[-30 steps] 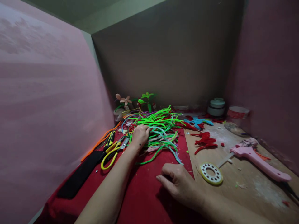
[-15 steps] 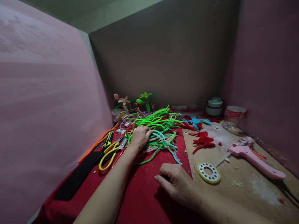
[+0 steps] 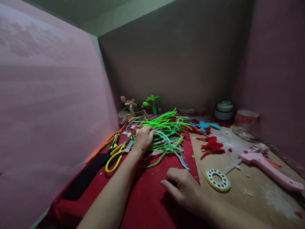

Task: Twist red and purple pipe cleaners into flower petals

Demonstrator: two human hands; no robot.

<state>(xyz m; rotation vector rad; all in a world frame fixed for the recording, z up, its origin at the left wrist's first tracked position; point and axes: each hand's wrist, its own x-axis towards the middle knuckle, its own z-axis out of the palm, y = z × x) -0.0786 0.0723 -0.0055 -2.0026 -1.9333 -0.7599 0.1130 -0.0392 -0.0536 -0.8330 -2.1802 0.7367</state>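
A loose pile of pipe cleaners (image 3: 164,121), mostly bright green with pale blue-green and pinkish ones, lies across the red cloth (image 3: 147,206). My left hand (image 3: 144,139) reaches into the pile's near left side, its fingers curled down onto the stems. Pale blue-green pipe cleaners run out to the right from beside those fingers, and the fingertips are partly hidden. Closer to me, my right hand (image 3: 183,187) rests above the cloth with its fingers curled in and the thumb pointing left; nothing shows in it.
Left of my left arm lie yellow-handled scissors (image 3: 114,162), a cutter (image 3: 115,142) and a black strip (image 3: 84,178). On the board at right are a tape roll (image 3: 218,180), a pink glue gun (image 3: 267,165) and red pipe-cleaner pieces (image 3: 212,146). Pipe-cleaner flowers (image 3: 152,100) stand behind.
The whole view has shifted, so the things appear farther right. My left hand's fingers have drawn in more closely on the pile. The right hand keeps its curled pose.
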